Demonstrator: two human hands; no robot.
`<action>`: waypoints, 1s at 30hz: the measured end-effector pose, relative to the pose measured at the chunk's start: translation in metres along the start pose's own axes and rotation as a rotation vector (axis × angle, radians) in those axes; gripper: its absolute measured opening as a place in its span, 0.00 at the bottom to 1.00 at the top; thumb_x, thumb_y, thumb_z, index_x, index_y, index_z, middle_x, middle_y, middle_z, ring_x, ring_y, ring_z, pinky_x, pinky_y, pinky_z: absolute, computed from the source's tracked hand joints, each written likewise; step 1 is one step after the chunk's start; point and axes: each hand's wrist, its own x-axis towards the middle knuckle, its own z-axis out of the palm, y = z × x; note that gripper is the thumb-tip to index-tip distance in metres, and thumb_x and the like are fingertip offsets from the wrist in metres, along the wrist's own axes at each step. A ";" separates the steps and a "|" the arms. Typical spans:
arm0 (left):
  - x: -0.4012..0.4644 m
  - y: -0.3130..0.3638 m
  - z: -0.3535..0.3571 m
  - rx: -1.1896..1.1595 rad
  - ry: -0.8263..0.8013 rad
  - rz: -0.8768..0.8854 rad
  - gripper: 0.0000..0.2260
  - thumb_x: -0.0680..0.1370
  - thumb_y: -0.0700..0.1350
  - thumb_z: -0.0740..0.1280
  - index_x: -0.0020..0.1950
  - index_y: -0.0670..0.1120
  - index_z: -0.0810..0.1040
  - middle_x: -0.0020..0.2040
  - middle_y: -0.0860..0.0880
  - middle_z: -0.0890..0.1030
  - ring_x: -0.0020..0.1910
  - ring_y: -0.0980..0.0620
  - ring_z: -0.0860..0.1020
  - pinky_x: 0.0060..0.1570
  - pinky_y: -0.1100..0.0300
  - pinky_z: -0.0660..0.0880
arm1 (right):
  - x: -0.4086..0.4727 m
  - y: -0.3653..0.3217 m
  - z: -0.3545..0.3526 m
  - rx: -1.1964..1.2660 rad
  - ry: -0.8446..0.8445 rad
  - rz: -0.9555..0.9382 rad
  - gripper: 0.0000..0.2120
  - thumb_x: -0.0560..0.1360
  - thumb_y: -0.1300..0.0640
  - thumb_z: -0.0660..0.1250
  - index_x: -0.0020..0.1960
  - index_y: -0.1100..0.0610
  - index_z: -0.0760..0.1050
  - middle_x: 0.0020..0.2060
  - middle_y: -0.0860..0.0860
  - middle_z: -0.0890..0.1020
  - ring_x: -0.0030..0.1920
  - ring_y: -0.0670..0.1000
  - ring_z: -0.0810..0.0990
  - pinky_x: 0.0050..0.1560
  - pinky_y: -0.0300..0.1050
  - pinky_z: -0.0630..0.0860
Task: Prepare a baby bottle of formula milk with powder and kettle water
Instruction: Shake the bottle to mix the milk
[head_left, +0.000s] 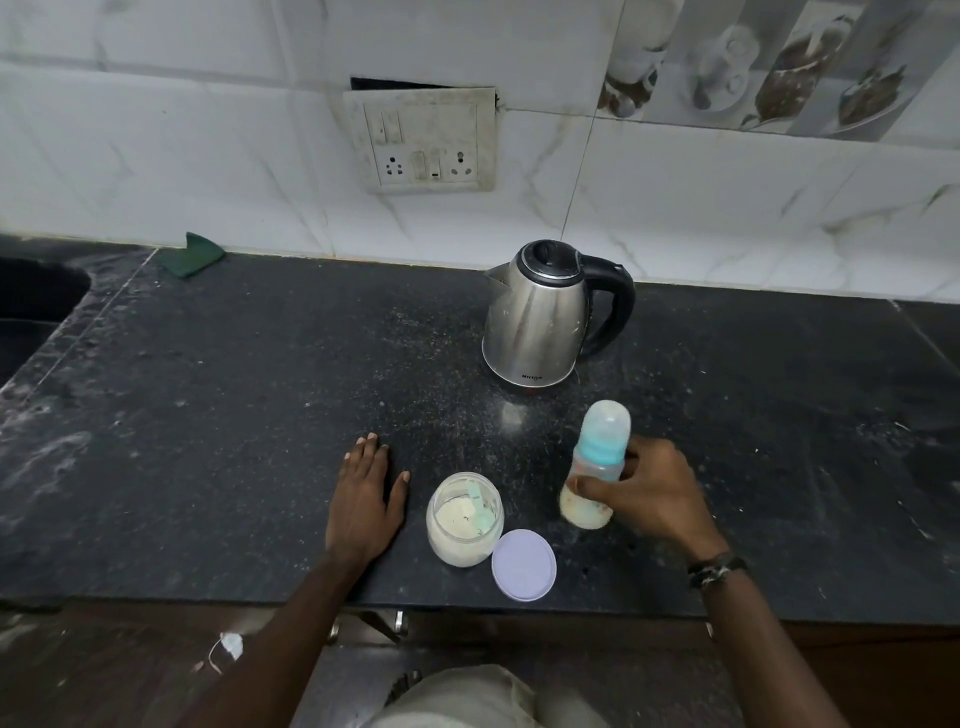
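Dark stone counter (208, 415), white tiled wall behind. Bottle (595, 470) sits toward the front edge, capped, long axis tipped up and slightly right, milky at the bottom. My right hand (652, 493) grips its lower body, fingers curled round it. Left hand (366, 501) lies flat, fingers straight, left of the open powder jar (464, 519). Kettle (540, 317) stands behind, near the wall.

Right hand (657, 493) gripping capped baby bottle (595, 467), left hand (366, 499) flat on counter (208, 415)
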 end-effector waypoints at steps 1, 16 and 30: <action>0.000 0.000 0.000 -0.002 0.000 0.001 0.33 0.81 0.61 0.50 0.75 0.38 0.70 0.78 0.39 0.66 0.79 0.42 0.62 0.79 0.48 0.56 | -0.001 0.002 -0.002 -0.080 -0.017 -0.070 0.15 0.62 0.54 0.82 0.46 0.53 0.83 0.44 0.52 0.87 0.40 0.46 0.85 0.40 0.43 0.82; 0.001 -0.001 0.000 -0.005 0.009 0.001 0.33 0.81 0.61 0.51 0.75 0.38 0.70 0.79 0.39 0.65 0.79 0.42 0.62 0.79 0.48 0.56 | -0.004 0.002 -0.005 -0.122 0.015 -0.022 0.26 0.57 0.38 0.78 0.49 0.50 0.82 0.44 0.46 0.86 0.43 0.47 0.85 0.46 0.52 0.82; 0.001 0.000 0.001 -0.002 0.015 0.003 0.32 0.81 0.60 0.51 0.74 0.38 0.71 0.78 0.39 0.66 0.79 0.42 0.63 0.79 0.49 0.56 | -0.005 0.002 -0.009 -0.205 -0.035 -0.027 0.20 0.61 0.46 0.81 0.49 0.49 0.81 0.44 0.45 0.85 0.43 0.44 0.84 0.43 0.42 0.80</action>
